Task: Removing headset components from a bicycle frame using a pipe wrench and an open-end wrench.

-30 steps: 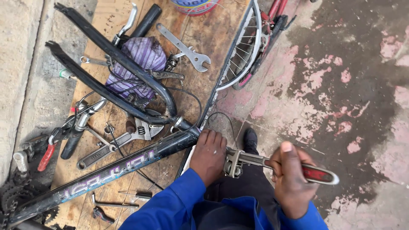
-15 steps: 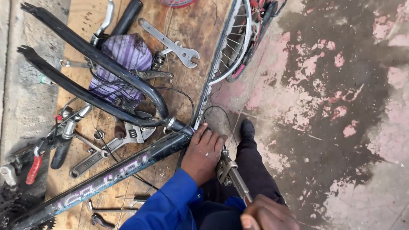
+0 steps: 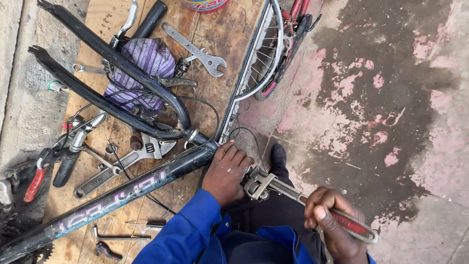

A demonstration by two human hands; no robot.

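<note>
While lying across the wooden board (image 3: 117,19), the bicycle frame (image 3: 112,195) looks heavy and rigid; the left hand (image 3: 225,171) clasps its tube end. Smaller, the steel pipe wrench (image 3: 273,187) seems stiff, its red handle wrapped by the right hand (image 3: 332,215).

A black bicycle frame (image 3: 117,195) lies slanting across the wooden board from seven o'clock up toward the centre, its head end under the left hand (image 3: 227,171), while a red-handled pipe wrench (image 3: 312,205), held by the right hand (image 3: 332,220), points its jaws toward ten o'clock at that end.
</note>
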